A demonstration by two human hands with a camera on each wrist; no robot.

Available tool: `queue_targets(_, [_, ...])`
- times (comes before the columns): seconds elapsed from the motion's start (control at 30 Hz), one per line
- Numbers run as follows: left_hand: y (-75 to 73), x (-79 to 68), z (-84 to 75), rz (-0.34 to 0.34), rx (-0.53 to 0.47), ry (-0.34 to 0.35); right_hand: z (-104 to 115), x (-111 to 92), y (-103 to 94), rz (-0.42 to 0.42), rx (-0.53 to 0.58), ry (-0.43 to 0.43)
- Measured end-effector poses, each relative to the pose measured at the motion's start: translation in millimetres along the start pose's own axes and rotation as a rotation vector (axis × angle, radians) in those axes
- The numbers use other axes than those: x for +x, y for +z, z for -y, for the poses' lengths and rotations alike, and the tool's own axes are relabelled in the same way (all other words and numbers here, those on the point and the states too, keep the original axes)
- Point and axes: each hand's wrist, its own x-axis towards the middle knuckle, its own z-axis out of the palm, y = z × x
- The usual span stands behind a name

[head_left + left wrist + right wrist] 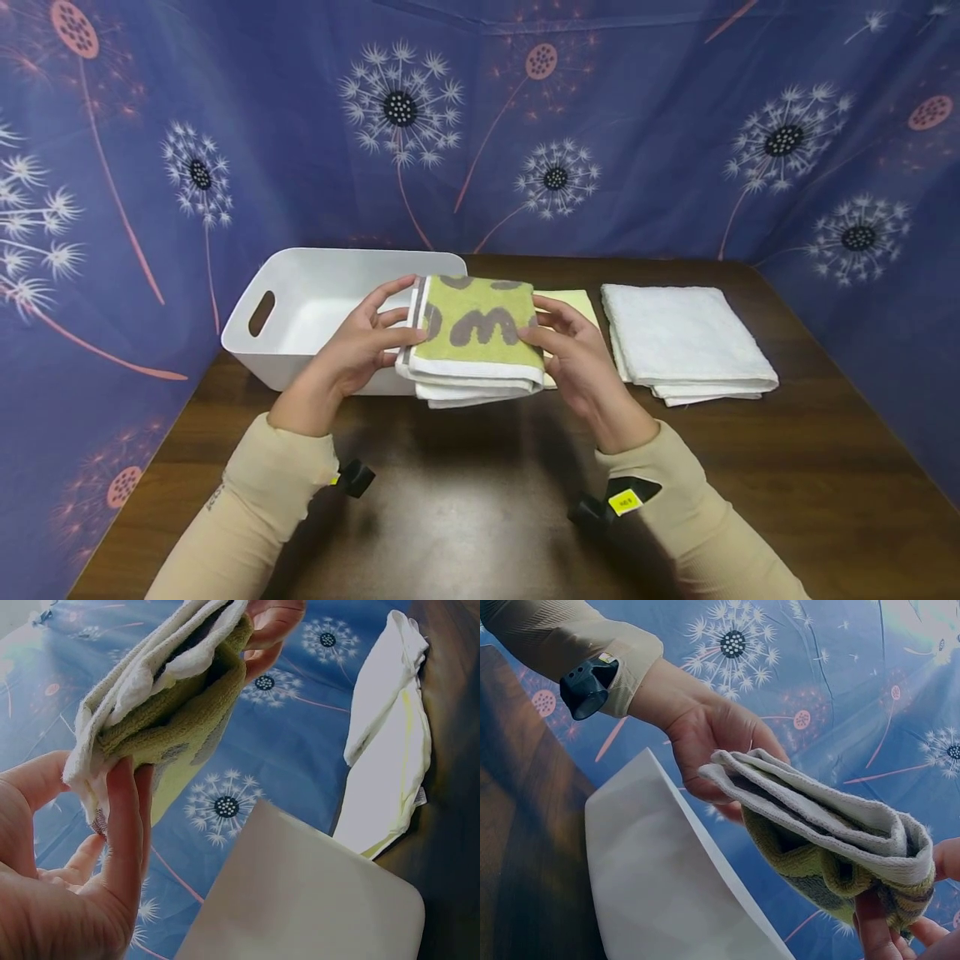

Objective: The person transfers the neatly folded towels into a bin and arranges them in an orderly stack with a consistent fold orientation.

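Both hands hold up a folded green towel (480, 321) with grey-brown shapes and white edges. My left hand (360, 342) pinches its left side, thumb on top and fingers beneath. On the opposite side my right hand (573, 354) grips it the same way. Its stacked folds show in the left wrist view, where the towel (172, 697) hangs in the air, and the right wrist view shows its white-edged layers too. A white bin (300, 354) stands behind and beside the left hand. Part of a pale yellow folded cloth (573, 304) shows behind the right hand.
A folded white towel (682, 337) lies on the right of the dark wooden table (465, 517). Blue fabric with dandelion prints (480, 125) closes off the back and sides. The bin has an oval handle hole on its left wall.
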Motion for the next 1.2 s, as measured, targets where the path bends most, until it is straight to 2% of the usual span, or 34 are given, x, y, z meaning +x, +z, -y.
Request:
queue_targets(0.5, [-11.4, -1.0, -11.7, -0.009, 0.051, 0.005, -0.1, 8.2, 13.9, 0.012, 0.014, -0.017])
queue_targets(0.73, [-14.6, 0.4, -15.3, -0.039, 0.073, -0.017, 0.1, 11.5, 17.8, 0.011, 0.008, -0.004])
queue_targets(1.2, [-22.1, 1.9, -15.5, -0.065, 0.073, -0.031, -2.8, 19.0, 22.6, 0.036, -0.018, 0.005])
